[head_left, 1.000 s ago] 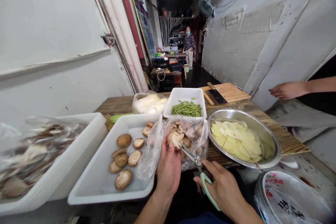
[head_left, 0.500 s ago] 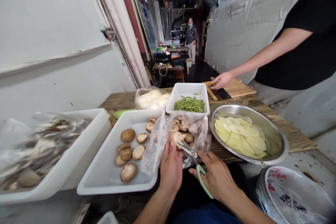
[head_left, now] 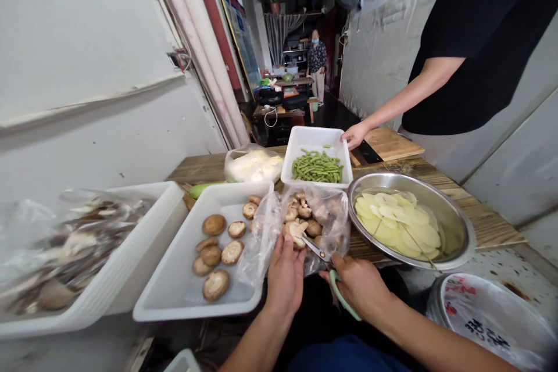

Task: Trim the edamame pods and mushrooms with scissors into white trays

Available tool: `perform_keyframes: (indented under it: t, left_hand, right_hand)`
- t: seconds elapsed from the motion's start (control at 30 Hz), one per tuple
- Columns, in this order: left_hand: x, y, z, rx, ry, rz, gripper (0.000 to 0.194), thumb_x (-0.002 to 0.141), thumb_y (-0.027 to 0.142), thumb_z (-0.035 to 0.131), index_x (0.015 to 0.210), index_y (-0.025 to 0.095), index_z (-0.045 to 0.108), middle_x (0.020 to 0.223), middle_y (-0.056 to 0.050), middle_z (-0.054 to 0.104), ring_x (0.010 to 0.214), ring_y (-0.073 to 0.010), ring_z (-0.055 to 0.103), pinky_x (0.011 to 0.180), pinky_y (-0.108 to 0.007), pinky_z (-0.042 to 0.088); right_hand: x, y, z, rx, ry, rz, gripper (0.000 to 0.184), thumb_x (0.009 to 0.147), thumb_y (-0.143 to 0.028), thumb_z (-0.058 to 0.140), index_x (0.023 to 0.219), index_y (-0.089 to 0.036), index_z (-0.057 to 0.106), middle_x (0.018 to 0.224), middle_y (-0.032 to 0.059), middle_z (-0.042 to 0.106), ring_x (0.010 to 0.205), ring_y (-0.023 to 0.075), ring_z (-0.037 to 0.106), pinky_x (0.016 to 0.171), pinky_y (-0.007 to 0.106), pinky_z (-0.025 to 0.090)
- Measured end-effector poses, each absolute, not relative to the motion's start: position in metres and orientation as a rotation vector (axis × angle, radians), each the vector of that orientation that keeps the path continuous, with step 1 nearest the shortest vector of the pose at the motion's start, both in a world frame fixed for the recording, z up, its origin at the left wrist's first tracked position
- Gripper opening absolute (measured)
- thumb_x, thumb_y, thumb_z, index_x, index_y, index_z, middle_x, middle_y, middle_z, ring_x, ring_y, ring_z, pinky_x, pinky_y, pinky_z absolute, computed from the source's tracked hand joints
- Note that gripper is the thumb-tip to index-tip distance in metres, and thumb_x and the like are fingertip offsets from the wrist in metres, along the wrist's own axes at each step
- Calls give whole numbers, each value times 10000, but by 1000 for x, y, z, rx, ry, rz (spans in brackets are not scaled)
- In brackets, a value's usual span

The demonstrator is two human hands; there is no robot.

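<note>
My left hand [head_left: 285,270] is closed on a mushroom [head_left: 295,229], held just over the clear plastic bag of mushrooms [head_left: 320,212]. My right hand [head_left: 355,282] grips green-handled scissors [head_left: 329,270], whose blades touch the mushroom's stem. To the left, a white tray [head_left: 174,285] holds several trimmed mushroom caps [head_left: 217,249]. A steel bowl of sliced potato [head_left: 403,222] stands on the right.
Another person in a black shirt reaches a hand [head_left: 354,135] to the white tray of green beans [head_left: 317,158]. Behind it lie a cutting board with a cleaver [head_left: 379,148] and a bag of pale vegetables [head_left: 253,164]. A bagged tray [head_left: 65,250] sits far left, a lined bin [head_left: 488,319] lower right.
The other person has stepped closer, their hand moving from the cutting board to the bean tray. My scissors have closed in on the mushroom stem.
</note>
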State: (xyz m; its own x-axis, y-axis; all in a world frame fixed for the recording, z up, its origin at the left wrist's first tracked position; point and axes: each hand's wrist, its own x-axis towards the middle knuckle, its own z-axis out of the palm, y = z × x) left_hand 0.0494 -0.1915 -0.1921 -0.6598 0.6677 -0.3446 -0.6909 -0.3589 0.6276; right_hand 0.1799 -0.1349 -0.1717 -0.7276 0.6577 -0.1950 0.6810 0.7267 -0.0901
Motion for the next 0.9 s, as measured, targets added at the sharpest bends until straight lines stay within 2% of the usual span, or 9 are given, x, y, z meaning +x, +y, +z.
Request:
perform_keyframes:
  t: [0.13,0.3,0.47,0.57,0.67,0.8,0.9]
  left_hand:
    - [42,-194,-185,-47,1008,2039,176,975,128,523,1056,163,676,1111,-92,738,944,-147,713,852,-303,601]
    - [30,-195,-172,19,1071,2084,165,976,188,540,994,142,697,1076,-93,745,949,-161,708,775,-264,599]
    - [27,-195,-167,-29,1128,2075,165,934,270,613,986,136,693,940,-73,740,777,-144,685,623,-234,566]
    - [27,-196,-168,7,1192,2045,302,835,394,729,962,124,685,874,-58,723,680,-132,648,516,-210,508]
    - [24,-197,-171,89,1265,2008,487,718,563,777,885,119,666,757,-33,692,592,-128,607,448,-207,454]
    - [15,-198,-171,208,1400,1880,613,632,731,725,737,138,612,557,6,604,440,-111,512,362,-201,358]
    - [11,-198,-170,266,1513,1762,627,683,770,646,667,146,588,477,4,559,388,-115,486,329,-195,306]
  right_hand:
    - [185,-136,-162,1111,2797,-187,332,932,-378,652,1130,-115,693,982,172,760,897,326,750,751,340,562]
    - [194,-132,-165,1138,2967,-8,438,871,-402,726,1218,-139,682,996,169,715,889,320,725,762,368,570]
    - [197,-124,-181,1063,3175,193,445,825,-397,774,1188,-150,702,912,122,700,819,290,712,703,345,563]
    - [198,-123,-187,1026,3262,303,480,787,-398,810,1183,-148,705,875,104,698,771,267,703,659,319,548]
    - [199,-123,-188,1005,3314,344,481,767,-400,828,1160,-148,712,844,90,696,731,245,691,637,301,533]
    - [202,-123,-185,944,3355,340,458,761,-390,832,1140,-162,715,847,82,696,736,237,685,642,292,521]
    - [204,-123,-183,908,3354,318,445,774,-380,820,1145,-158,712,848,87,701,752,243,690,658,293,519]
